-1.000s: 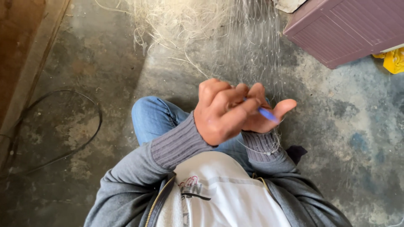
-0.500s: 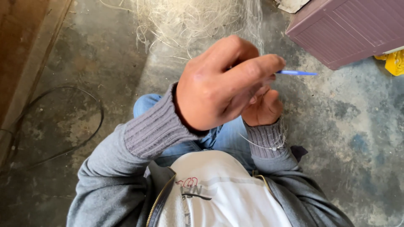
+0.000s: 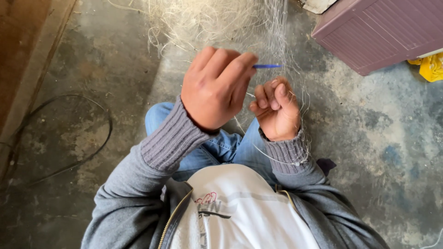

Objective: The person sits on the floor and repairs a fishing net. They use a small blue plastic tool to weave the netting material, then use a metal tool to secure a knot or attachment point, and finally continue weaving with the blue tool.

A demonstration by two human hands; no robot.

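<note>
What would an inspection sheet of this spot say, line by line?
Surface: stained concrete floor.
Job's things: fine white net heaped ahead, strands running to the hands; slim blue tool.
Clutter: purple slatted box; yellow item beside it.
Grippers: left hand pinches the blue tool; right hand curled on net strands.
Cables: black cable looped on floor.
Surroundings: brown wall at left.

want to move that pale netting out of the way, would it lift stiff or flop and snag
Probably floppy: the netting hangs in fine slack strands and drapes over the right hand. Likely light, since it looks see-through. It may snag, as loose tangles lie on the floor.
</note>
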